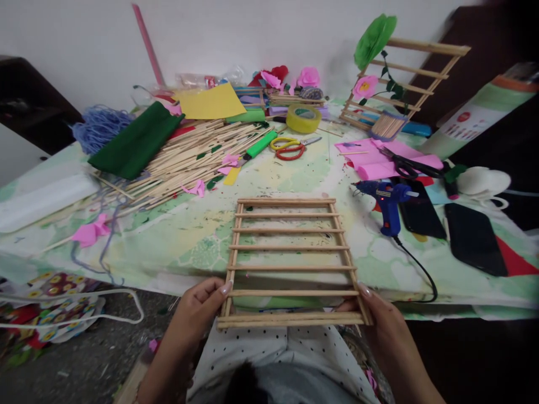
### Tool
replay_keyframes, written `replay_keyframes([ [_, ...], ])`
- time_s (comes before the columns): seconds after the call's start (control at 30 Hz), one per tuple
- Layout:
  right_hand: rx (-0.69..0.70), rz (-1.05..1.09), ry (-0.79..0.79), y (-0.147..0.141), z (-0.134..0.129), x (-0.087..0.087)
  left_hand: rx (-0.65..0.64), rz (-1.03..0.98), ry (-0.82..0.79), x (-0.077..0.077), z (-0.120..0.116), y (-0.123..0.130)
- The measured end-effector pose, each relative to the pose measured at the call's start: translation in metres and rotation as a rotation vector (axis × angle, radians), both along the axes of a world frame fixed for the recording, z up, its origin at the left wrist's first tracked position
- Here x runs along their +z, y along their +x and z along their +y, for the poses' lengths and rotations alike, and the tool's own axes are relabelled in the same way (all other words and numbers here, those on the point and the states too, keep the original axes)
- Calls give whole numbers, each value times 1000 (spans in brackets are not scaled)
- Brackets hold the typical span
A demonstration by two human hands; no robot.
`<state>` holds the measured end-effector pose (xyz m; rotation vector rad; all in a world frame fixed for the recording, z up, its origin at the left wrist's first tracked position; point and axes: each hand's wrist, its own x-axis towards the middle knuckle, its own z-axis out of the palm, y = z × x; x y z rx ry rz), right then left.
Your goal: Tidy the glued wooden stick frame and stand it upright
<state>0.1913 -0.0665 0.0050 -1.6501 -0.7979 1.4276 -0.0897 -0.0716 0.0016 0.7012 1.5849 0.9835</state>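
Observation:
A ladder-like frame of wooden sticks (290,247) is held in front of me, its near end over my lap and its far end above the table. Several crossbars join its two side rails. My left hand (206,300) grips the left rail near the bottom, thumb on top. On the opposite rail my right hand (374,308) is closed, thumb above and fingers partly hidden beneath. To the right of the frame a blue glue gun (385,199) stands on the table with a small red light showing.
Loose wooden sticks (197,151), dark green paper (137,140) and blue yarn (101,126) lie at left. Scissors (290,148) and yellow tape (303,118) are behind. A decorated stick rack (404,84) stands back right. Two phones (474,238) and black scissors (410,164) lie right.

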Motion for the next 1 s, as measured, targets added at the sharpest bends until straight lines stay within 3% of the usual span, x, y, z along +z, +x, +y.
replay_keyframes([
  [0.17,-4,100,-14,-1,-1,-4,-43,-35,28,1,0,-4],
  [0.37,-28,42,-47,-2,0,-4,-93,16,22,-1,1,-6],
  [0.8,81,-51,-2,3,1,-1,-61,-18,-16,0,3,-3],
  [1.0,69,-55,-3,2,2,0,-63,-26,-27,0,4,-3],
])
